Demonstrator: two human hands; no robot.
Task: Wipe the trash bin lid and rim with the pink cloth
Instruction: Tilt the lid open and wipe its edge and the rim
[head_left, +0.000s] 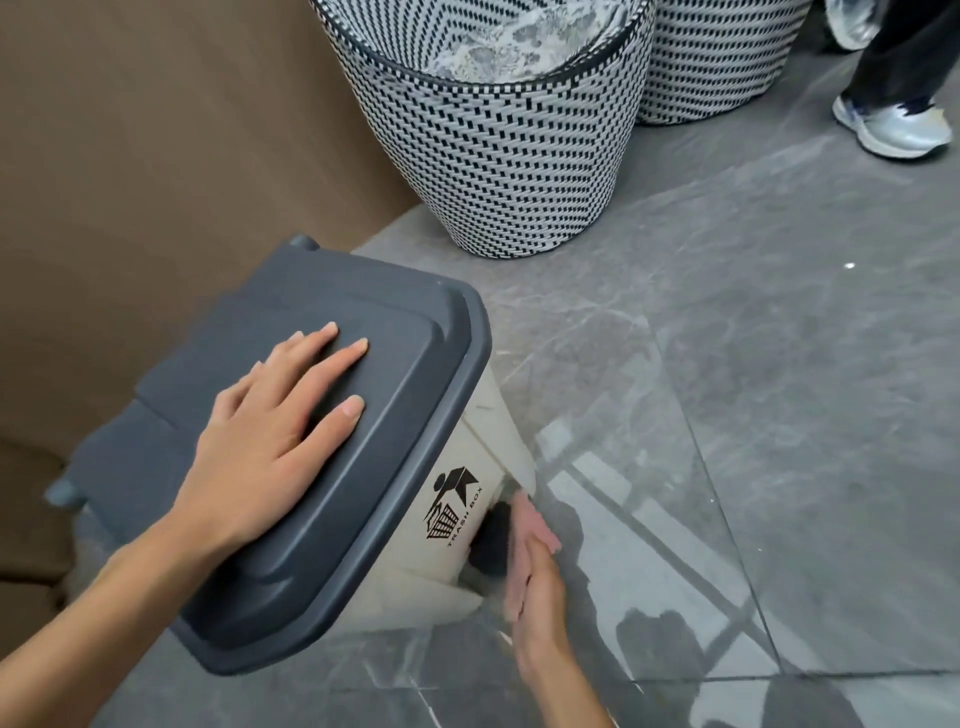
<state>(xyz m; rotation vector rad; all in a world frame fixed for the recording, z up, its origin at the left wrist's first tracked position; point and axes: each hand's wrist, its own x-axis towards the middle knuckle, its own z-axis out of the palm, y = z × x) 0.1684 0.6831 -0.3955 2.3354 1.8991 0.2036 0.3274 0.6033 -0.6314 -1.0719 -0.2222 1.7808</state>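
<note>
A cream trash bin (462, 457) with a black "TRASH BOX" logo stands on the floor, its dark grey lid (395, 384) closed. My left hand (265, 441) lies flat on top of the lid, fingers spread. Low at the bin's front, my right hand (540, 608) presses the pink cloth (524, 535) against the bin beside its black foot pedal (491, 543). The cloth is blurred and partly hidden by my fingers.
A brown wall (156, 130) runs along the left. Two black-and-white woven baskets (498, 156) stand behind the bin. Another person's leg and grey sneaker (893, 127) are at the top right. Grey marble floor (753, 389) stretches to the right.
</note>
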